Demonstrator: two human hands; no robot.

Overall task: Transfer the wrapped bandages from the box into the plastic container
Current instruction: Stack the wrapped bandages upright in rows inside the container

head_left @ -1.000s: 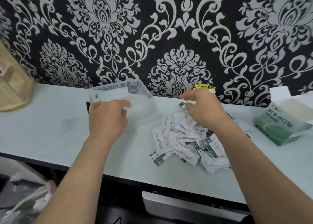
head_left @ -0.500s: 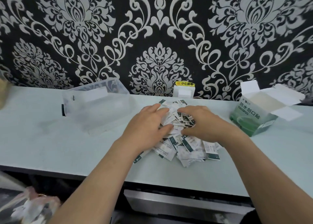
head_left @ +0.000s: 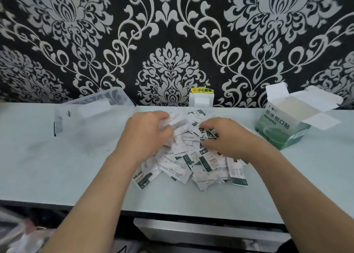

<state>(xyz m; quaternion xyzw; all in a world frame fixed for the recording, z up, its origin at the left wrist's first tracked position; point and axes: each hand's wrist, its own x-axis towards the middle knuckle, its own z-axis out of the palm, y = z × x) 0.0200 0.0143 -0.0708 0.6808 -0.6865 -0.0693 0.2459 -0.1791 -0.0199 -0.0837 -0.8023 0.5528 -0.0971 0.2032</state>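
Note:
A heap of white and dark-green wrapped bandages [head_left: 191, 162] lies loose on the pale table in front of me. My left hand [head_left: 145, 136] presses into the heap's left side, fingers curled around several wrappers. My right hand [head_left: 228, 138] rests on the heap's right side, fingertips pinching wrappers. The clear plastic container [head_left: 92, 117] stands to the left, apart from both hands; I cannot tell if anything is in it. The green and white bandage box [head_left: 281, 130] stands at the right with its flaps open.
The pale table [head_left: 47, 172] runs along a black-and-white patterned wall. A white wall socket [head_left: 201, 99] with a yellow label sits behind the heap. The table's dark front edge lies near me, with a grey drawer front [head_left: 201, 233] beneath.
My left hand let go of the plastic container and moved right onto the heap. Both hands closed in on the bandages, gathering them. The view shifted right.

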